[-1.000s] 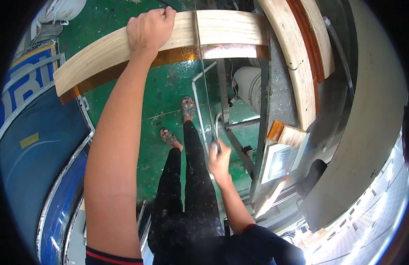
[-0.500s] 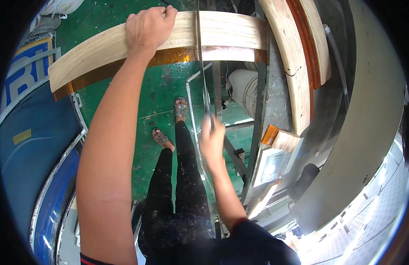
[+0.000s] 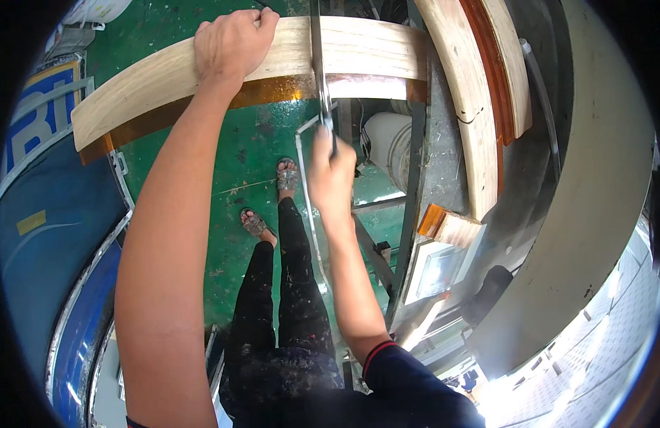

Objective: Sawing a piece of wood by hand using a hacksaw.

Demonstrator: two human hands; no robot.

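Stretched across the top of the view is a curved, pale wooden piece (image 3: 372, 48) with a glossy amber-brown inner face. My left hand (image 3: 232, 46) is closed over its top, fingers wrapped round the far edge, left of the saw. A long, thin saw (image 3: 318, 64) lies across the wood, its blade seen nearly edge-on. My right hand (image 3: 333, 171) grips its handle just on the near side of the wood. How deep the blade sits in the wood, I cannot tell.
The wood's right end rests on a grey metal bench (image 3: 444, 167). More curved pieces (image 3: 464, 93) lie there, beside a short offcut (image 3: 451, 225). A white bucket (image 3: 390, 146) stands below. Blue framed panels (image 3: 55, 228) lean at left; a large beige curved surface (image 3: 558, 235) bounds the right.
My right hand has pushed away from me, carrying the saw handle up close to the wood. The left hand keeps its hold, and the whole view has shifted slightly.
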